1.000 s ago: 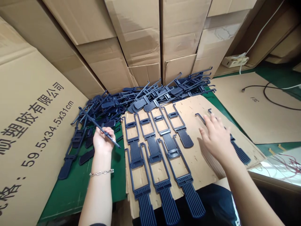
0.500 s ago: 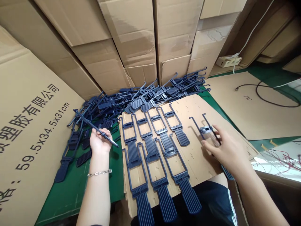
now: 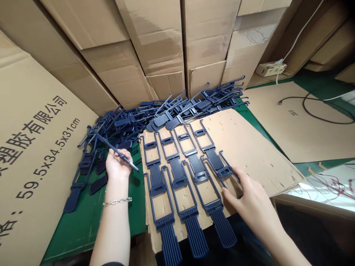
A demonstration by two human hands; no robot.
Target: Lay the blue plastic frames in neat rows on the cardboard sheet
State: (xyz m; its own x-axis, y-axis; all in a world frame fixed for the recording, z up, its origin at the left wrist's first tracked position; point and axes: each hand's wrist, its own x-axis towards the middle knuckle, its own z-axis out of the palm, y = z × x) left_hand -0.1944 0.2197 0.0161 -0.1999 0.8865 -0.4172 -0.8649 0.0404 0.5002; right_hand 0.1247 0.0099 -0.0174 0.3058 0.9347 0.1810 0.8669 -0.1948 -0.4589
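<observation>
My left hand (image 3: 118,168) is closed around a dark blue plastic frame with a ribbed paddle (image 3: 100,138), held edge-on over the green table. With thumb and fingers my right hand (image 3: 251,197) grips another such plastic frame (image 3: 224,172) by its sides, low over the cardboard sheet (image 3: 257,147). Its lower end is hidden behind the hand. Beside it, several matching frames lie in two rows on the sheet, hooked ends toward the back. One front-row frame (image 3: 219,221) lies just left of my right hand, its paddle overhanging the sheet's near edge.
A tangled pile of the same frames (image 3: 191,107) lies along the back, spreading left. Tall cardboard boxes (image 3: 158,40) stand behind, and a printed carton (image 3: 30,129) rises on the left. On the right are another cardboard sheet (image 3: 277,129), a black cable (image 3: 313,118) and thin red wires (image 3: 335,188).
My right hand has moved left and toward me with its frame, from the sheet's right side to the end of the front row. My left hand has barely moved.
</observation>
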